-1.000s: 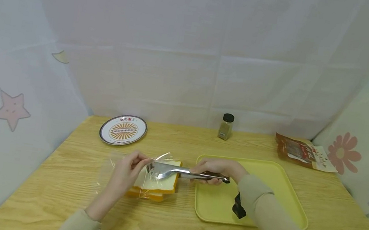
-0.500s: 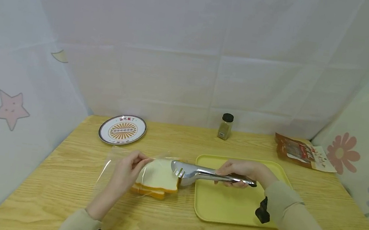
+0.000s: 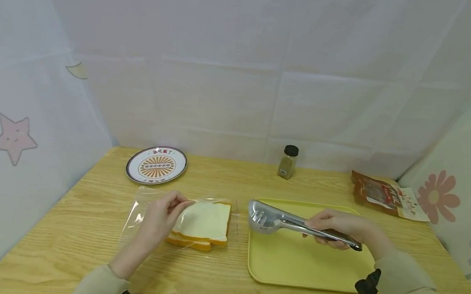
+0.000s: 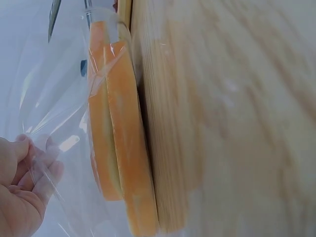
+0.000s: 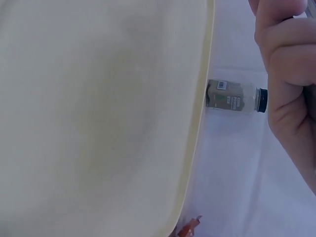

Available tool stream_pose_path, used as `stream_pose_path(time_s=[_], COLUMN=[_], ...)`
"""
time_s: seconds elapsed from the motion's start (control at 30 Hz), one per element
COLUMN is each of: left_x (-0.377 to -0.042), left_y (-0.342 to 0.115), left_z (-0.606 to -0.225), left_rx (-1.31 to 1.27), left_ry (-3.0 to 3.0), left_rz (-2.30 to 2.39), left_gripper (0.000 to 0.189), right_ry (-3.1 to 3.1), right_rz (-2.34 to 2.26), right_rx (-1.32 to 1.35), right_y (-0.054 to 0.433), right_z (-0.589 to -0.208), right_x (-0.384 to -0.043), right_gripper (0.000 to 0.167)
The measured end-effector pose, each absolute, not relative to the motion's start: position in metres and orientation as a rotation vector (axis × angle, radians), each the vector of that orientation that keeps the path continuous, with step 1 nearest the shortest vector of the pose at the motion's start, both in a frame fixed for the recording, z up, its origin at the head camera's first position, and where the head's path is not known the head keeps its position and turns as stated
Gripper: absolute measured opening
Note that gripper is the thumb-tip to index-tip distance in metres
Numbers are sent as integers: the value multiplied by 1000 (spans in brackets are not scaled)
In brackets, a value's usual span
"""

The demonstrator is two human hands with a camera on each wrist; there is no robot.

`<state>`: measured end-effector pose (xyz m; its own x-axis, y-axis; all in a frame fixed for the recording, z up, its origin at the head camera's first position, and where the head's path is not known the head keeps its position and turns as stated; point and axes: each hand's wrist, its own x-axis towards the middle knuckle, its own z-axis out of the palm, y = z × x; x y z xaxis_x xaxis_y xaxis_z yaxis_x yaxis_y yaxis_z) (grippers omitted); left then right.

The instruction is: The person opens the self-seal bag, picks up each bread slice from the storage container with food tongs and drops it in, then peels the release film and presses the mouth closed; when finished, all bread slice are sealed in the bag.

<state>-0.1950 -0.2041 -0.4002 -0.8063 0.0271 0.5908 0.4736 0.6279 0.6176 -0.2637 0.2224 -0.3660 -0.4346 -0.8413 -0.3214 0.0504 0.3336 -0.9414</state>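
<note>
My left hand [image 3: 162, 219] pinches the edge of a clear plastic bag [image 3: 135, 218]. Inside the bag lie stacked bread slices [image 3: 205, 220] with orange crusts; the left wrist view shows the bread [image 4: 129, 133] side-on, low over the wood, and the left hand's fingers [image 4: 49, 168] lifting the film. In my right hand [image 3: 337, 227] I grip metal serving tongs [image 3: 268, 218] by their handles, above the left part of a yellow tray [image 3: 290, 270]. The tongs' heads point left and hold nothing that shows. The right wrist view catches curled fingers [image 5: 291, 59] at its edge.
Behind the bread sits a round patterned plate [image 3: 157, 166]. A small black-capped seasoning jar [image 3: 287, 163] stands at the back, near the wall cloth. A brown and white food packet [image 3: 387, 196] lies at the back right, beyond the tray. All rest on a wooden table [image 3: 197, 287].
The right hand has drawn the tongs rightward, out of the bag's opening and over the tray. The left hand keeps its pinch on the bag, nearly still; the bread remains in the bag.
</note>
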Motion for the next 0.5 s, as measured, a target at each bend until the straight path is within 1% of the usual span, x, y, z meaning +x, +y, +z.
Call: stream_pose_path(time_s=[0.1, 0.3, 0.5], left_x=[-195, -194, -192], left_y=[-206, -208, -208], left_z=[-399, -397, -394], left_rx=[-395, -406, -364], left_ry=[-2310, -2349, -2414], left_rz=[-1078, -1150, -1175], left_gripper=[5, 5, 7], right_ry=[1783, 2047, 2203], right_rz=[-1246, -1211, -1177], right_rx=[-711, -655, -571], right_y=[239, 275, 308], right_z=[-363, -359, -357], right_x=[-253, -227, -201], right_gripper=[34, 41, 41])
